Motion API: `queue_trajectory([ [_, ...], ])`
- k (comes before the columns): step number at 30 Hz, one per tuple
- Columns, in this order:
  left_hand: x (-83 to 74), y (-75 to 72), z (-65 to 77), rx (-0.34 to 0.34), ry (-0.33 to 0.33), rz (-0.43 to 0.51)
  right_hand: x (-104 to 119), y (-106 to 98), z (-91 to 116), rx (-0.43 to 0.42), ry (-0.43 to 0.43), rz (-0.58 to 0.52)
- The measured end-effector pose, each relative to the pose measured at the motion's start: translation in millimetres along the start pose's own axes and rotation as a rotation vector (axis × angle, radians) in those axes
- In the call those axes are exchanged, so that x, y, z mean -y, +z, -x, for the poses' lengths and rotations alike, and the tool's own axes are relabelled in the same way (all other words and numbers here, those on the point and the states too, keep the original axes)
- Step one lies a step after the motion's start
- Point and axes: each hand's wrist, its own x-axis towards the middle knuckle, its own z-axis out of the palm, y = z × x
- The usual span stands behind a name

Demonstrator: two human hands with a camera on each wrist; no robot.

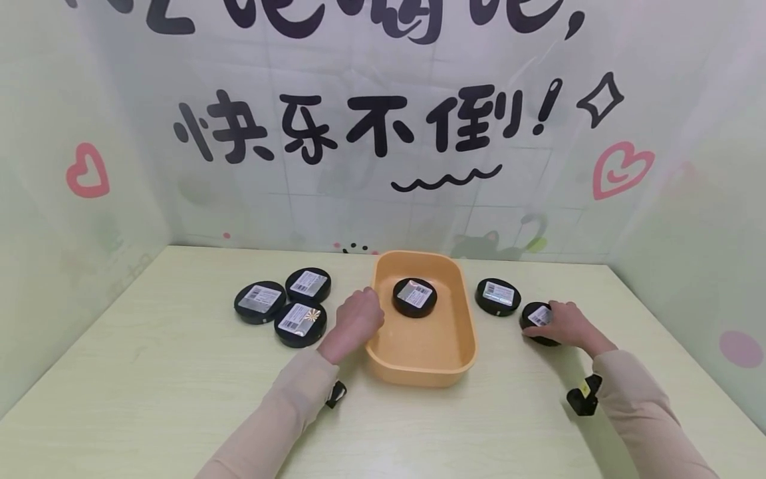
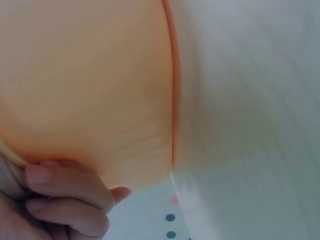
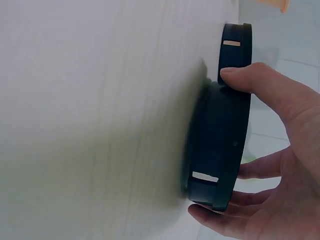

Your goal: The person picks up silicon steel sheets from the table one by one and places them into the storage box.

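An orange plastic tub stands mid-table with one round flat black case inside, a silver barcode label on top. My left hand grips the tub's left rim; its curled fingers show close up against the orange wall in the left wrist view. My right hand spans another round black case at the right, thumb on one side and fingers on the other. That case sits right at the tabletop in the right wrist view, a white mark on its side.
Left of the tub, three more labelled black cases lie grouped. Between the tub and my right hand rests another black case. Printed fabric walls bound the table at the back and sides.
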Motion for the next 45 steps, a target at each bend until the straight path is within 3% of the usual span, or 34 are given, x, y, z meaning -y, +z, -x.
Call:
queue_trajectory([
  [11, 0.0, 0.3, 0.5, -0.016, 0.01, 0.0, 8, -12, 7, 0.03, -0.007, -0.031],
  [18, -0.8, -1.1, 0.0, -0.005, -0.001, 0.002, 19, -18, 10, -0.031, -0.072, -0.052],
  [45, -1.0, -1.6, 0.8, 0.008, -0.004, 0.026, 91, -44, 9, -0.073, -0.193, -0.113],
])
